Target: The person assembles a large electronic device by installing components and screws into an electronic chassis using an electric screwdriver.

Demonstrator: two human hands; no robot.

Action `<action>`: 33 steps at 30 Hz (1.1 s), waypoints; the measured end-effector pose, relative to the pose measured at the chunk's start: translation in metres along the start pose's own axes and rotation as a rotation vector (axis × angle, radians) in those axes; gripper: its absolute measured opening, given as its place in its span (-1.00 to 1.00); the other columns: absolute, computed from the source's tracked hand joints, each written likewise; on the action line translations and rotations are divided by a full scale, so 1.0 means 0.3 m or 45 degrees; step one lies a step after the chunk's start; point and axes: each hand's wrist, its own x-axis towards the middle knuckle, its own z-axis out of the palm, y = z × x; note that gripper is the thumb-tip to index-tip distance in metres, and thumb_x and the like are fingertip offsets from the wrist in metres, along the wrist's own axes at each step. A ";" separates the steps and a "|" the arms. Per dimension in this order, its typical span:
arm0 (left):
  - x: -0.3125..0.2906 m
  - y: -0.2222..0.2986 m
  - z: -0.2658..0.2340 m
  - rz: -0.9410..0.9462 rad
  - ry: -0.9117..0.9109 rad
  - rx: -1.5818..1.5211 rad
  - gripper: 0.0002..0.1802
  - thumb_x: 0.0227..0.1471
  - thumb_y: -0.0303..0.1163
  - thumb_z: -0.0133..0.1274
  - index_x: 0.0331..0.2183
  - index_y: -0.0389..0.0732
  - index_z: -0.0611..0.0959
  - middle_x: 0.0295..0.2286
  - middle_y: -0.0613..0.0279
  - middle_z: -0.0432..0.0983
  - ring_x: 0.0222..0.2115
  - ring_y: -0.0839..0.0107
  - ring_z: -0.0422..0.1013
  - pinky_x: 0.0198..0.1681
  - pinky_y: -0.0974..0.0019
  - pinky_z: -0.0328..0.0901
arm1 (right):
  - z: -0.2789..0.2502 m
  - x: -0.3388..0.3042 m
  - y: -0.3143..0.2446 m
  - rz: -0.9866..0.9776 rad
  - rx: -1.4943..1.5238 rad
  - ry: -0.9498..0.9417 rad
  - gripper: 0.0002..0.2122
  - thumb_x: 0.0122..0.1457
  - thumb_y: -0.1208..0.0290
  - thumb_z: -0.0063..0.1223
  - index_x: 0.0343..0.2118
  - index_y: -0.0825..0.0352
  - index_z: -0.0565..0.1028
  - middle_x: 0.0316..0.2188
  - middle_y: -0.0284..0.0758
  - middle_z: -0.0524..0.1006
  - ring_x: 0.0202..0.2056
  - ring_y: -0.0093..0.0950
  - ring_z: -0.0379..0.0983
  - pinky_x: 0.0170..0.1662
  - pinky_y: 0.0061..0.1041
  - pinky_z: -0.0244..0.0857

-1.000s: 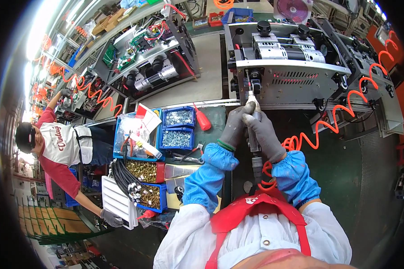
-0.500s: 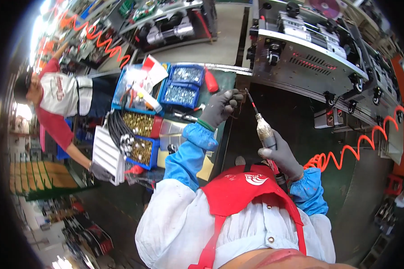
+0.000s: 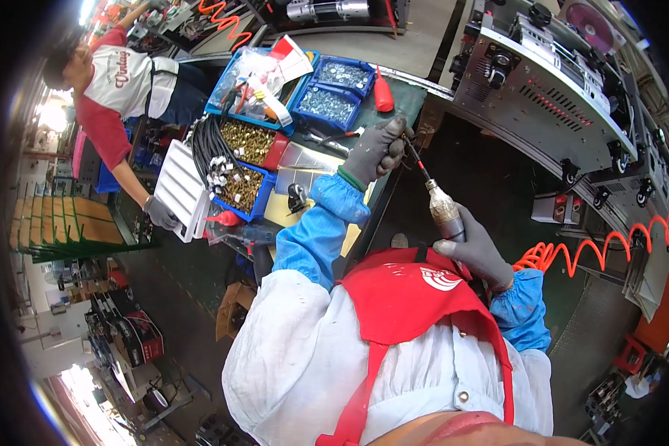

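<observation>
Screwdriver [image 3: 442, 204] aslant, bit [image 3: 421, 166] toward left hand [image 3: 379, 153]

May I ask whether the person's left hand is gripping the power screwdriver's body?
No, the right hand grips the power screwdriver around its body.

Factory workshop: parts bins [image 3: 263, 199], machines [image 3: 531, 119]

It's grey on the left hand [image 3: 377, 154], grey on the right hand [image 3: 479, 249], bright blue across both sleeves [image 3: 305, 249], pale silver on the screwdriver [image 3: 442, 204], white curves on the near red apron [image 3: 394, 312], orange hose [image 3: 544, 256] blazing right!
</observation>
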 end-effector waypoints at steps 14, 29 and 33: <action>-0.159 -0.132 -0.053 0.126 0.423 0.288 -0.51 0.12 0.10 0.04 -0.26 -0.17 0.60 -0.69 0.37 0.35 -0.72 0.60 0.31 -0.74 0.49 0.16 | 0.044 0.051 0.031 0.338 0.794 -0.408 -0.32 -0.04 0.00 0.18 0.06 0.37 0.28 -0.61 -0.32 0.42 -0.66 -0.57 0.34 -0.63 -0.64 0.24; -0.417 -0.258 -0.521 -0.683 0.393 2.438 -0.42 -0.07 -0.34 0.14 0.07 -0.06 0.50 0.07 0.07 0.36 0.04 0.00 0.38 -0.07 0.02 0.37 | 0.054 0.040 0.135 0.266 0.814 -0.197 -0.62 0.04 0.09 0.09 -0.24 0.29 0.34 -0.67 -0.34 0.39 -0.70 -0.54 0.31 -0.65 -0.59 0.20; -0.393 -0.270 -0.574 -0.770 0.240 2.471 -0.73 -0.09 -0.26 0.12 -0.34 -0.18 0.72 -0.23 0.05 0.61 -0.24 0.07 0.55 -0.23 0.03 0.43 | 0.056 0.022 0.172 0.277 0.782 -0.206 -0.62 0.04 0.10 0.09 -0.24 0.29 0.34 -0.66 -0.33 0.40 -0.68 -0.54 0.32 -0.64 -0.58 0.22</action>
